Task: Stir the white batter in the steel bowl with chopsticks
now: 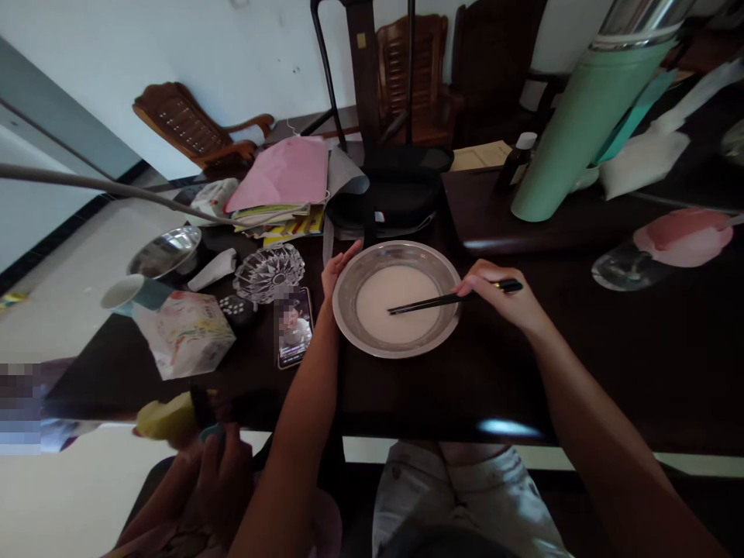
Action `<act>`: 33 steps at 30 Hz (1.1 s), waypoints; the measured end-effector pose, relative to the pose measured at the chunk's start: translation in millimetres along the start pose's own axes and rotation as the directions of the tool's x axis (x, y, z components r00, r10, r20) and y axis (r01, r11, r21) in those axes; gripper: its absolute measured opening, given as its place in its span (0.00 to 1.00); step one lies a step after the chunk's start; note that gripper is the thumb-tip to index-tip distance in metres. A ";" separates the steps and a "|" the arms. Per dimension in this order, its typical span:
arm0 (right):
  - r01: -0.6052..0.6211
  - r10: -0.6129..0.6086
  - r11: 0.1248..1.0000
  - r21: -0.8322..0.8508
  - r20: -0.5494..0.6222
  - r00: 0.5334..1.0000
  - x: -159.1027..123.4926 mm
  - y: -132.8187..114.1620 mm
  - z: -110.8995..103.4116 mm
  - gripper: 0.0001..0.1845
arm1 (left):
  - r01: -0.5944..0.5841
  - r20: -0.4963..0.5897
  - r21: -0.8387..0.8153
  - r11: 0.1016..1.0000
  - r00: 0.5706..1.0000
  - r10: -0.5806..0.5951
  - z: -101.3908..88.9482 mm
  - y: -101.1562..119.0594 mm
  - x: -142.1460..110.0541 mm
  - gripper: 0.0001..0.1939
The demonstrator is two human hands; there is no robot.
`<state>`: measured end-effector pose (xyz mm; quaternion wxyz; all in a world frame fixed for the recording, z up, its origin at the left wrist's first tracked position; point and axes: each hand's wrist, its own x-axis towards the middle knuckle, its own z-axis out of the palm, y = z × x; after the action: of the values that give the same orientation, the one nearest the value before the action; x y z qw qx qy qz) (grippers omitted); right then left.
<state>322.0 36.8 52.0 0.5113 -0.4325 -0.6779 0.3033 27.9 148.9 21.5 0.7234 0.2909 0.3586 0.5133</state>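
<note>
While hands steady a metal bowl [342,319], chairs [184,128] line the pale wall [256,58].

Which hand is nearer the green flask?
Right: the right hand holds chopsticks at the side of the metal bowl toward the flask; the left hand touches the bowl's opposite side, farther away.

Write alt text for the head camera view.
A person's right hand holds dark chopsticks in whitish liquid in a metal bowl, steadied by the left hand on a dark table. A phone, glass dish and tissue box sit to the left, a tall green flask to the right.
</note>
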 end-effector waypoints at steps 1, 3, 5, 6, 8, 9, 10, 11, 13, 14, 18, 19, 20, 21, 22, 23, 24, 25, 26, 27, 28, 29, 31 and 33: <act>0.015 -0.015 1.000 -0.022 0.013 1.000 0.1 0.4 0.2 0.15 | -0.002 -0.002 -0.004 1.000 1.000 0.002 -0.1 0.0 0.3 0.29; 0.029 -0.031 0.998 -0.061 -0.028 0.999 0.4 1.0 -0.3 0.13 | 0.000 -0.006 -0.008 1.000 1.000 0.000 -1.1 -0.2 1.3 0.28; 0.013 -0.017 0.999 -0.044 -0.105 0.994 0.2 1.0 -1.7 0.15 | 0.004 -0.010 -0.010 1.000 1.000 -0.004 -2.7 -0.8 2.2 0.28; 0.000 -0.002 1.000 -0.017 -0.125 0.992 0.0 0.8 -2.0 0.16 | 0.004 -0.011 -0.009 1.000 1.000 -0.005 -3.4 -1.1 2.5 0.28; -0.015 0.018 0.999 0.032 -0.098 0.995 -0.4 0.1 -1.5 0.18 | 0.002 -0.008 -0.005 1.000 1.000 -0.002 -4.0 -1.4 2.5 0.28; -0.012 0.014 0.999 0.037 -0.058 0.998 -0.5 -0.2 -0.7 0.18 | -0.001 -0.005 -0.003 1.000 1.000 0.001 -3.8 -1.3 2.2 0.29; -0.002 0.003 1.000 0.026 -0.019 1.000 -0.6 -0.2 0.2 0.17 | -0.003 -0.004 -0.001 1.000 1.000 0.003 -3.4 -1.1 1.9 0.29; 0.012 -0.012 1.000 0.004 0.007 1.000 -0.5 0.0 0.9 0.15 | -0.003 -0.005 0.001 1.000 1.000 0.003 -2.7 -0.9 1.6 0.29; 0.038 -0.038 0.998 -0.047 -0.002 0.999 -0.3 0.7 0.9 0.12 | -0.003 -0.008 0.001 1.000 1.000 0.003 -1.2 -0.2 1.2 0.30; 0.039 -0.042 0.997 -0.060 -0.037 0.998 -0.2 1.0 0.2 0.12 | 0.000 -0.011 0.000 1.000 1.000 0.000 -0.6 0.0 1.0 0.30; 0.000 0.001 1.000 0.007 -0.122 0.992 -0.5 0.3 -2.6 0.18 | 0.006 0.001 -0.004 1.000 1.000 -0.006 -0.2 -0.4 0.7 0.30; -0.004 0.006 1.000 0.022 -0.091 0.996 -0.6 -0.1 -2.2 0.19 | 0.004 0.006 -0.003 1.000 1.000 -0.004 -0.6 -0.7 0.7 0.31; -0.001 0.002 1.000 0.020 -0.047 0.999 -0.6 -0.3 -1.4 0.18 | -0.002 0.010 -0.002 1.000 1.000 0.002 -1.1 -1.1 0.6 0.30; 0.009 -0.009 1.000 0.003 -0.006 1.000 -0.5 -0.2 -0.5 0.16 | -0.006 0.011 -0.001 1.000 1.000 0.006 -1.5 -1.4 0.7 0.30; 0.023 -0.022 0.999 -0.022 0.017 1.000 -0.3 0.1 0.3 0.14 | -0.009 0.011 -0.001 1.000 1.000 0.009 -1.9 -1.6 0.8 0.30; 0.036 -0.035 0.998 -0.049 0.017 0.999 -0.2 0.7 0.6 0.13 | -0.011 0.009 -0.001 1.000 1.000 0.011 -2.1 -1.8 0.9 0.30; 0.043 -0.043 0.997 -0.070 -0.006 0.999 -0.1 1.3 0.5 0.12 | -0.010 0.006 -0.001 1.000 1.000 0.010 -2.2 -1.8 1.1 0.30; 0.040 -0.044 0.996 -0.077 -0.049 0.998 0.0 1.9 -0.1 0.13 | -0.008 0.002 -0.001 1.000 1.000 0.008 -2.1 -1.8 1.2 0.30; 0.031 -0.037 0.997 -0.067 -0.095 0.995 -0.1 2.3 -0.9 0.14 | -0.005 -0.001 -0.002 1.000 1.000 0.005 -2.0 -1.7 1.3 0.30; 0.017 -0.022 0.999 -0.045 -0.129 0.991 -0.3 2.4 -1.5 0.16 | -0.003 -0.005 -0.001 1.000 1.000 0.003 -1.8 -1.5 1.3 0.30; 0.002 -0.004 1.000 -0.016 -0.139 0.990 -0.5 2.3 -1.9 0.18 | -0.003 -0.009 0.000 1.000 1.000 0.003 -1.5 -1.4 1.3 0.29; -0.011 0.012 1.000 0.010 -0.126 0.992 -0.6 2.0 -1.7 0.19 | -0.002 -0.011 0.001 1.000 1.000 0.002 -1.3 -1.3 1.1 0.29; -0.019 0.020 1.000 0.023 -0.046 0.999 -0.6 1.4 -0.1 0.18 | -0.004 -0.013 0.003 1.000 1.000 0.004 -1.0 -1.1 0.7 0.29; 0.005 -0.005 1.000 -0.014 0.016 1.000 0.0 1.2 1.5 0.15 | -0.008 -0.016 0.003 1.000 1.000 0.008 -1.0 -1.0 0.6 0.29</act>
<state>320.9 37.3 50.5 0.5035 -0.4318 -0.6854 0.3006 27.7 149.2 20.0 0.7179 0.2893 0.3642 0.5180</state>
